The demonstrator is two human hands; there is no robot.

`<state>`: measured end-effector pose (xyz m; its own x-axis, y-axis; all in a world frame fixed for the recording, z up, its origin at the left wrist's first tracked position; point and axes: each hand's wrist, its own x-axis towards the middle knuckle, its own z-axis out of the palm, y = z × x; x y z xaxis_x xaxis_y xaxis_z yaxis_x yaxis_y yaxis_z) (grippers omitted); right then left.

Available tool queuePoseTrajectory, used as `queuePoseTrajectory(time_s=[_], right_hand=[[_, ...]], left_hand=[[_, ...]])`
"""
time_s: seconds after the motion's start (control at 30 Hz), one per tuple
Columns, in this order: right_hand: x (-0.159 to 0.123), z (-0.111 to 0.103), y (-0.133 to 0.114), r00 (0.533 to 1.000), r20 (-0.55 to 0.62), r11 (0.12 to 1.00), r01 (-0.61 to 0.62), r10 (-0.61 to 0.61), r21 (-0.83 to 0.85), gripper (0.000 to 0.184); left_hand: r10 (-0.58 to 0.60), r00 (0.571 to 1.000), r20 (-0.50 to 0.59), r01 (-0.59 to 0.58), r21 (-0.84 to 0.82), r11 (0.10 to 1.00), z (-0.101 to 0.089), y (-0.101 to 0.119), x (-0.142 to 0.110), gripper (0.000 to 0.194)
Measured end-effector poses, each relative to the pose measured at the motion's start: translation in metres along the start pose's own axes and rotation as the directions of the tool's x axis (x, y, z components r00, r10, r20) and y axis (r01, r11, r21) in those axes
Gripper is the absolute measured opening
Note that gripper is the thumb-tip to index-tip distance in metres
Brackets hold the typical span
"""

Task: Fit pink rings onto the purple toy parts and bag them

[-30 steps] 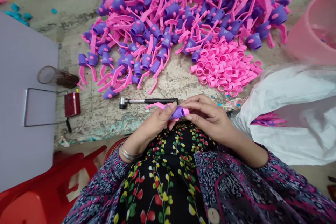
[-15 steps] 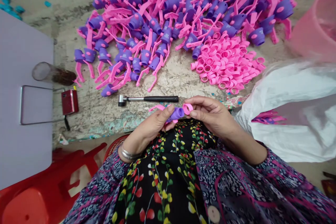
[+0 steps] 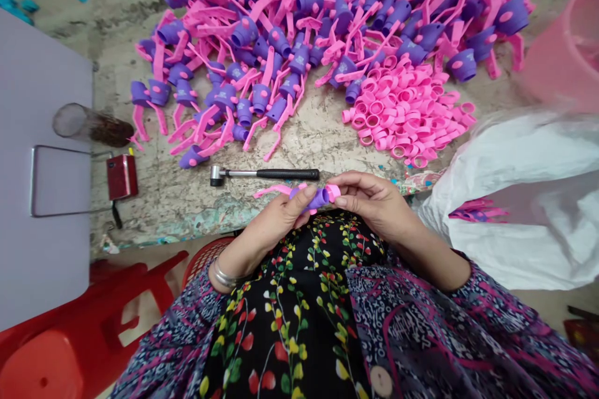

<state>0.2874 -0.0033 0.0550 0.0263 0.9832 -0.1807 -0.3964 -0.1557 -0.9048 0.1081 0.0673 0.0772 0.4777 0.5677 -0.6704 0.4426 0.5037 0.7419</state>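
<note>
- While a purple plastic cup (image 3: 316,199) with a pink strip is kept just above the lap, a pink ring (image 3: 333,192) is pressed at its end; full seating cannot be told.
- The cup is grasped by the left hand (image 3: 276,215), and the ring is pinched by the right hand (image 3: 374,202).
- A large heap of similar cups (image 3: 299,59) is lying ahead, with a separate pile of loose rings (image 3: 402,112) beside it, so many pieces are left.
- A socket wrench (image 3: 281,174) is lying between the hands and the heap.

Probably a workshop: plastic parts (image 3: 299,59) heaped on a concrete floor (image 3: 159,212)
</note>
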Motion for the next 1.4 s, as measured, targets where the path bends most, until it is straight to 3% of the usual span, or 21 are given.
queuePoseTrajectory(time_s=[0.4, 0.57, 0.83, 1.1, 1.23, 1.4], right_hand=[[0.002, -0.002, 0.004, 1.000, -0.001, 0.995, 0.005, -0.005, -0.096, 0.023], [0.003, 0.003, -0.001, 0.995, -0.001, 0.965, 0.096, -0.099, -0.243, 0.019], [0.002, 0.003, 0.005, 0.985, 0.002, 0.926, 0.161, -0.170, -0.341, 0.018], [0.005, 0.003, 0.008, 0.989, 0.011, 0.931, 0.144, -0.149, -0.334, 0.017], [0.007, 0.005, 0.012, 0.964, -0.014, 0.857, 0.228, -0.265, -0.463, 0.016], [0.011, 0.007, 0.016, 0.927, 0.009, 0.765, 0.315, -0.376, -0.562, 0.013]], left_hand=[[0.038, 0.999, 0.014, -0.040, 0.119, 0.992, -0.003, -0.006, 0.004, 0.058], [0.069, 0.997, -0.048, -0.062, 0.127, 0.990, 0.000, -0.009, 0.007, 0.053], [0.095, 0.990, -0.107, -0.073, 0.193, 0.979, 0.004, -0.012, 0.010, 0.058], [0.124, 0.981, -0.146, -0.092, 0.209, 0.974, 0.010, -0.005, 0.008, 0.053], [0.192, 0.965, -0.177, -0.152, 0.217, 0.964, 0.013, -0.005, 0.009, 0.048], [0.175, 0.954, -0.244, -0.121, 0.223, 0.967, 0.015, -0.010, 0.011, 0.053]])
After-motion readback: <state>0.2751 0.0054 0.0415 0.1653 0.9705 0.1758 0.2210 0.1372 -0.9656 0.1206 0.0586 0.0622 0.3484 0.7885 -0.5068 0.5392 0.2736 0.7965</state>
